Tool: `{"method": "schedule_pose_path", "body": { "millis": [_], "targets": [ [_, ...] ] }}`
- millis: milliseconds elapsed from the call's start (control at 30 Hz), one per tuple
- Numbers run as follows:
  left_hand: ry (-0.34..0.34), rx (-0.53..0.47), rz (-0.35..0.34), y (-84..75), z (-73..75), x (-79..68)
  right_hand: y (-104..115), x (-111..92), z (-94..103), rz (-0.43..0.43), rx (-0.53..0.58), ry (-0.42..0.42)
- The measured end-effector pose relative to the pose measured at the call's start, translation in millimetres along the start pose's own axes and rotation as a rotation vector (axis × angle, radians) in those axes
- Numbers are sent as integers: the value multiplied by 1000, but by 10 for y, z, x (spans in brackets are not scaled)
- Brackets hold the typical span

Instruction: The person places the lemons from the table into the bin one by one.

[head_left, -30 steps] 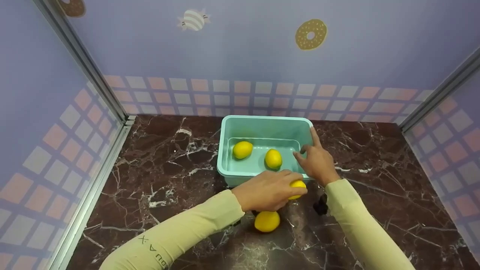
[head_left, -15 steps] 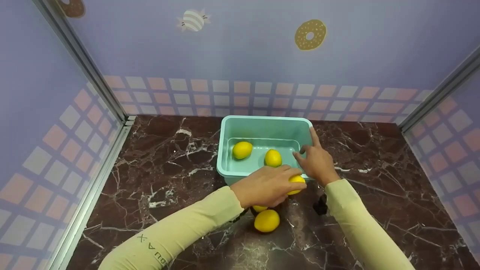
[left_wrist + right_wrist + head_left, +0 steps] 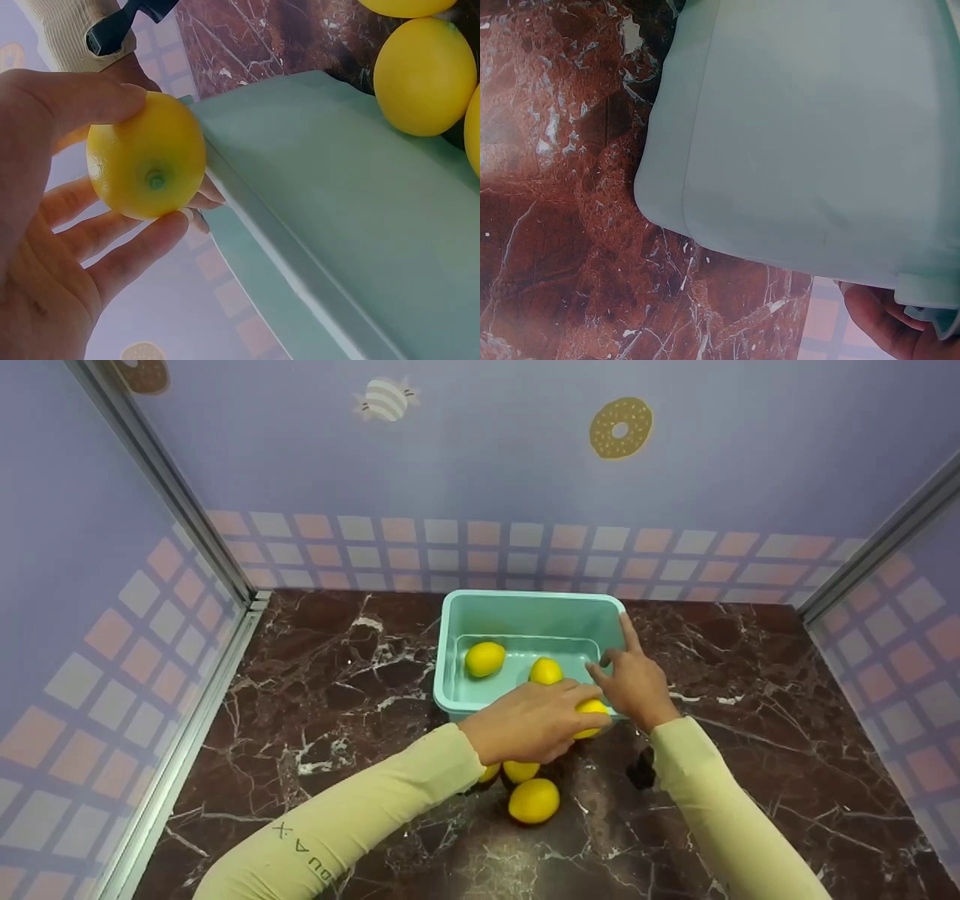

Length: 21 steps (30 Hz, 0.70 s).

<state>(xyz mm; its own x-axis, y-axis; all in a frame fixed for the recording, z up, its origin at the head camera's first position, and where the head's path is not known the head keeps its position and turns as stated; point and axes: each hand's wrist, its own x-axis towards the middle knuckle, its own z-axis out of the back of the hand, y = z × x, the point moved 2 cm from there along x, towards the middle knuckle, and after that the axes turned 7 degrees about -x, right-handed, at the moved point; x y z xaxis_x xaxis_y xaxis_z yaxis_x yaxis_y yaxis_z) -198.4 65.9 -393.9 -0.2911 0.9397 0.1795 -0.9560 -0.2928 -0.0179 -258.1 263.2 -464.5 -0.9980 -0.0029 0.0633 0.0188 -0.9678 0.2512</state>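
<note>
My left hand (image 3: 529,724) grips a lemon (image 3: 150,161) between thumb and fingertips, its green stem end showing in the left wrist view. In the head view it is over the front rim of a mint-green plastic bin (image 3: 536,597), near the right front corner. At the bin's right side, my right hand (image 3: 639,684) holds the rim, thumb inside and index finger stretched along the edge. The right wrist view shows curled fingers (image 3: 877,322) under that rim. Inside lie two lemons, one at the left (image 3: 485,659) and one partly hidden lemon (image 3: 546,669) nearer the middle.
In front of the bin, several lemons rest on the dark marbled tabletop (image 3: 337,697): a front lemon (image 3: 534,801), another lemon (image 3: 520,771) behind it, and more partly covered by the left arm. A patterned wall (image 3: 480,472) stands close behind the bin.
My left hand has moved slightly up and away from me, carrying the lemon over the bin's front rim. More of the lemons on the tabletop show beneath it. The right hand stays put.
</note>
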Motion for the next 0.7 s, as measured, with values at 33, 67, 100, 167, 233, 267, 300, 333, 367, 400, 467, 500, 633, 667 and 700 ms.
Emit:
{"method": "schedule_pose_path", "body": {
  "millis": [33, 67, 100, 167, 233, 267, 300, 333, 367, 400, 467, 500, 633, 667, 700],
  "targets": [
    [-1, 1, -1, 1, 8, 0, -2, 0, 3, -1, 1, 2],
    [-6, 4, 0, 5, 13, 0, -3, -1, 3, -1, 5, 3],
    [-8, 6, 1, 7, 22, -1, -2, -3, 4, -2, 7, 4],
    [-9, 6, 5, 17, 39, -1, 1, -9, 9, -2, 15, 8],
    [-11, 6, 8, 27, 50, 2, 3, -14, 11, -2, 15, 6],
    [-13, 9, 9, 33, 54, 4, 5, -18, 11, -1, 14, 4],
    [-12, 8, 9, 39, 62, 6, 6, -20, 14, -1, 12, 2],
    [-13, 5, 9, 44, 71, 8, 7, -18, 14, -3, 12, 0],
    [-17, 3, 6, 49, 77, 9, 6, -16, 13, -6, 13, -1],
    [-23, 1, 4, 56, 83, 11, 4, -13, 12, -7, 12, -3],
    [-33, -3, 5, 71, 96, 13, 3, -6, 10, -8, 11, -3],
    [-36, -7, 8, 80, 104, 13, 1, -2, 9, -7, 9, -1],
    [-45, -22, 26, 123, 139, 20, -6, 13, 5, 7, -8, 3],
    [-47, -28, 29, 134, 148, 21, -6, 14, 5, 10, -12, 5],
    [-51, -37, 30, 144, 157, 22, -6, 15, 6, 12, -14, 7]
  ]
}}
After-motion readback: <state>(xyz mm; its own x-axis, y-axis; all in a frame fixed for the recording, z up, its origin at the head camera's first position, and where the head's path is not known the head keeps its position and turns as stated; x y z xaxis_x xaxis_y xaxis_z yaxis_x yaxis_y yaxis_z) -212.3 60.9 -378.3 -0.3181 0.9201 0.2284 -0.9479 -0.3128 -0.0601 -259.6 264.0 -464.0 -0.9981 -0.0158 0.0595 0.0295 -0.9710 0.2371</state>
